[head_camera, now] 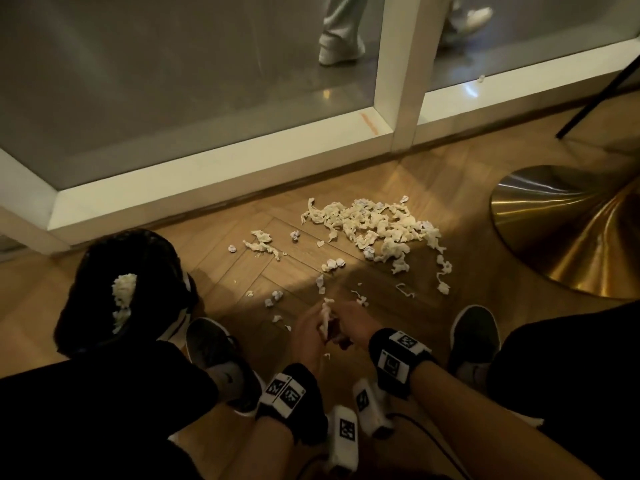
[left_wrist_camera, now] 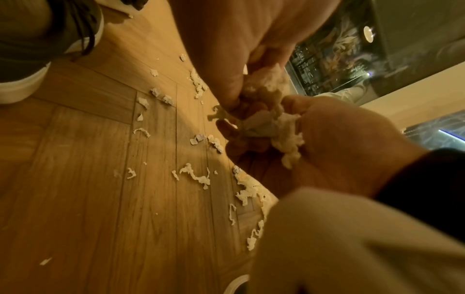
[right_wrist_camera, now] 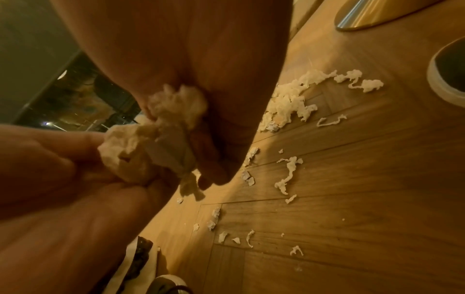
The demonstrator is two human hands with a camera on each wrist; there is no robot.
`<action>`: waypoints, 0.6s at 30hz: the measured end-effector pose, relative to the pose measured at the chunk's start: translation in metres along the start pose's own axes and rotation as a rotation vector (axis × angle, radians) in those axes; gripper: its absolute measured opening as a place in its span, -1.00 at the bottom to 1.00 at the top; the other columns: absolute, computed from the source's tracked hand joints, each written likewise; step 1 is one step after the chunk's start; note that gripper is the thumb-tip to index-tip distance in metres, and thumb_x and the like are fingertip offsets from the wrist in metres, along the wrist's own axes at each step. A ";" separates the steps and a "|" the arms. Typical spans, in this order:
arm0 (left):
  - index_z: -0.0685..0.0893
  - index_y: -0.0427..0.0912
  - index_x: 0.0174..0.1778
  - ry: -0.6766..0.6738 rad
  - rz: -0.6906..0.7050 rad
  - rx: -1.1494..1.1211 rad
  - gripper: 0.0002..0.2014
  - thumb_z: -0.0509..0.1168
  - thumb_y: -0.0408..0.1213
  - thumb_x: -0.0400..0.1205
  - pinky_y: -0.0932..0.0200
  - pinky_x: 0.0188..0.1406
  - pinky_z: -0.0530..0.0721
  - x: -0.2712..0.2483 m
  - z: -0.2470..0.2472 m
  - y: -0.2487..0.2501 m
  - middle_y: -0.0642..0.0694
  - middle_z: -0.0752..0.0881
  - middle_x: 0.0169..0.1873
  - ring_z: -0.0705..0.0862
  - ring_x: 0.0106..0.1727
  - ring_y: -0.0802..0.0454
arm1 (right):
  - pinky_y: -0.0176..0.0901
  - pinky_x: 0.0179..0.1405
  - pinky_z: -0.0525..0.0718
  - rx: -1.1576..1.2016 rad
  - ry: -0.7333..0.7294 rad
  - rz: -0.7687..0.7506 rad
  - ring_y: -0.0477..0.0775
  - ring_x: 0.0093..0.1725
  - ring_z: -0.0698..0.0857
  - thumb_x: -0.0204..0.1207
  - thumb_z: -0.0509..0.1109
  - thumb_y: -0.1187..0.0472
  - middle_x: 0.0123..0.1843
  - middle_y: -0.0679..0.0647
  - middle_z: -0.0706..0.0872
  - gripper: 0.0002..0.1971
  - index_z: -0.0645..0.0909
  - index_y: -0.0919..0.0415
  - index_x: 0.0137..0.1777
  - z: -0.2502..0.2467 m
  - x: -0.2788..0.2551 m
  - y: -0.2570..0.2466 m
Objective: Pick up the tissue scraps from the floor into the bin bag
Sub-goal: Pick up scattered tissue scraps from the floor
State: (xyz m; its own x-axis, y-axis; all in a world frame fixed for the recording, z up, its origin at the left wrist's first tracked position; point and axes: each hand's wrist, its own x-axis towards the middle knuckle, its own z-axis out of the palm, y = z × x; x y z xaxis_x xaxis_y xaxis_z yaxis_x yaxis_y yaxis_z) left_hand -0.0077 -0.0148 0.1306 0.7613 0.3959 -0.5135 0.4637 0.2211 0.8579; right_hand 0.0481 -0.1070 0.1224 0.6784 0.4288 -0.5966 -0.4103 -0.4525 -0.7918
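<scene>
Low over the wooden floor [head_camera: 398,299], the left hand [head_camera: 306,336] and right hand [head_camera: 349,323] meet, both sets of fingers curled round one wad of tissue scraps [left_wrist_camera: 274,127] clamped between them, a tail of it dangling below the right fingers [right_wrist_camera: 216,169]. The black bin bag [head_camera: 104,296] stands just left of the hands beside the left shoe [head_camera: 214,355], its mouth showing white scraps already inside. The main heap of tissue scraps [head_camera: 374,230] lies beyond the hands near the brass table base [head_camera: 568,230], with smaller bits scattered between heap and bag.
</scene>
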 end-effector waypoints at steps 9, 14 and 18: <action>0.71 -0.16 0.27 -0.002 0.066 0.183 -0.71 0.31 -0.38 0.63 0.08 0.13 0.72 -0.001 0.000 -0.017 -0.05 0.76 0.10 0.71 0.16 0.01 | -0.27 -0.56 0.55 0.189 -0.067 0.136 0.04 -0.54 0.64 0.65 0.14 -0.13 -0.22 0.28 0.69 -0.52 0.67 0.30 0.00 -0.005 0.000 0.004; 0.57 -0.03 0.03 0.087 0.063 0.127 -0.76 0.33 -0.46 0.58 0.21 -0.24 0.76 -0.004 0.009 -0.021 0.00 0.66 -0.03 0.66 -0.04 0.15 | -0.05 -0.29 0.67 0.179 -0.081 0.175 0.29 -0.24 0.76 0.50 0.28 -0.26 -0.01 0.35 0.78 -0.45 0.72 0.25 0.08 -0.006 0.005 0.012; 0.60 -0.16 -0.06 0.095 0.151 0.112 -0.87 0.37 -0.44 0.57 0.48 -0.38 0.61 -0.009 0.013 -0.024 0.02 0.68 -0.10 0.67 -0.09 0.18 | -0.26 -0.55 0.50 0.155 -0.106 0.182 0.05 -0.57 0.58 0.60 0.21 -0.21 -0.42 0.18 0.67 -0.47 0.68 0.29 -0.18 -0.016 -0.002 0.004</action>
State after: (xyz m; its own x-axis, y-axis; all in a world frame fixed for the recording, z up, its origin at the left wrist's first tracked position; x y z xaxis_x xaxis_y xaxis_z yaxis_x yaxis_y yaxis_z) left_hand -0.0199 -0.0351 0.1149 0.7820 0.5007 -0.3712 0.3996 0.0544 0.9151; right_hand 0.0552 -0.1220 0.1224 0.5207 0.4344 -0.7350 -0.6139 -0.4078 -0.6759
